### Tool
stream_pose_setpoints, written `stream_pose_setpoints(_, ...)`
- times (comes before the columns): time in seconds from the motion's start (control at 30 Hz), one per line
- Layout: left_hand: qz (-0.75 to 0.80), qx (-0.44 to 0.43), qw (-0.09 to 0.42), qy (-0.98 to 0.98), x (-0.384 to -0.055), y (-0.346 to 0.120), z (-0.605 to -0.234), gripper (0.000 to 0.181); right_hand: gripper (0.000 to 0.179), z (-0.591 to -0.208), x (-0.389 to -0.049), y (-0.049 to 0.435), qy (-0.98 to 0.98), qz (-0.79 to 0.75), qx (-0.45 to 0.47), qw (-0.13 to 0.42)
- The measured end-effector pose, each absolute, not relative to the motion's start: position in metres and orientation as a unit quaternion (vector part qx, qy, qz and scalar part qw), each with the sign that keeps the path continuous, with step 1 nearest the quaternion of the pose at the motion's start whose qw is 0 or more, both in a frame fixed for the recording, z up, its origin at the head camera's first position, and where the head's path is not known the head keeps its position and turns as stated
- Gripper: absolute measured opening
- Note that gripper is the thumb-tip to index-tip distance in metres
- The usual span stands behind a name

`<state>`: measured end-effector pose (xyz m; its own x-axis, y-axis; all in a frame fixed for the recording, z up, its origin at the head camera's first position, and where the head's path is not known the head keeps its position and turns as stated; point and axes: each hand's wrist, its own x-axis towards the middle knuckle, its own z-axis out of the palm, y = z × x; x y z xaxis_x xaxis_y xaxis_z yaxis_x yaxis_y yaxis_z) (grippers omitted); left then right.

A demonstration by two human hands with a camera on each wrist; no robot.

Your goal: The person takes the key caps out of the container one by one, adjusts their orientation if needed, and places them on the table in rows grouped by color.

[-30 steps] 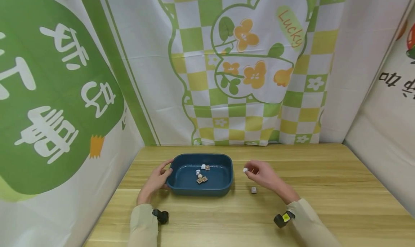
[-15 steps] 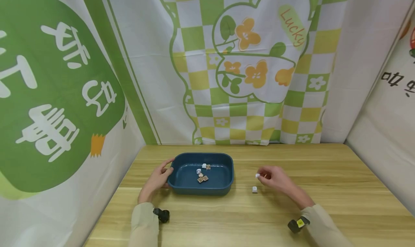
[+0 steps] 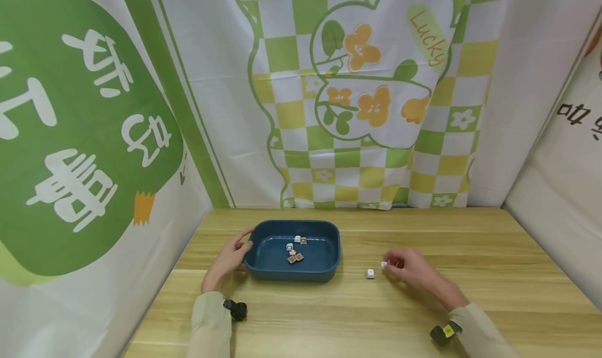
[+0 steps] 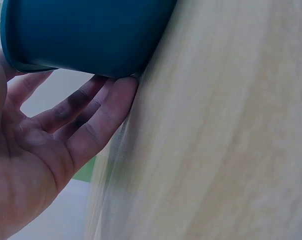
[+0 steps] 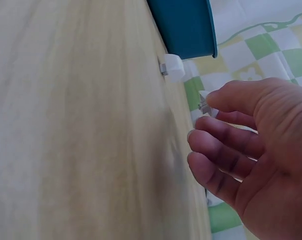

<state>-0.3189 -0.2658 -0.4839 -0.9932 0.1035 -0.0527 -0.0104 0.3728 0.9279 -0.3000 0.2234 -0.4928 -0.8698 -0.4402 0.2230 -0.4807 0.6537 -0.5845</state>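
Observation:
My left hand (image 3: 229, 260) holds the left end of a deep teal tray (image 3: 291, 275). Its thumb lies at the rim, and in the left wrist view its fingers touch the tray's outer wall (image 4: 91, 40) low down by the table. Right of the tray, my right hand (image 3: 414, 269) pinches a small white keycap (image 3: 384, 264) between thumb and forefinger, just above the table. The right wrist view shows this keycap (image 5: 203, 106) partly covered by the thumb, the other fingers loosely bent. Another white keycap (image 3: 370, 274) stands on the table between that hand and the tray.
Inside the tray lie several small pieces: white keycaps (image 3: 289, 247) and brown square pieces (image 3: 296, 258). Wooden table (image 3: 329, 316) lies under everything. A checked curtain (image 3: 367, 180) hangs behind the table, with printed cloth (image 3: 84, 138) on the left side.
My right hand has moved right and toward the table's front with the pinched keycap, away from the tray. My left hand stays on the tray; the view has shifted slightly.

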Motion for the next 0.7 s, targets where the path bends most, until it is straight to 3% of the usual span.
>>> stream_pose_setpoints(0.27,0.556,0.031,0.05,0.829,-0.32,-0.266,-0.485,0.049,0.009,-0.496,-0.296,0.228,-0.916,0.323,0.238,-0.009)
stream_pose_setpoints(0.7,0.561,0.037,0.062,0.824,-0.308,-0.259,-0.463,0.051,0.012,-0.502,-0.295,0.229,-0.906,0.316,0.28,0.0)
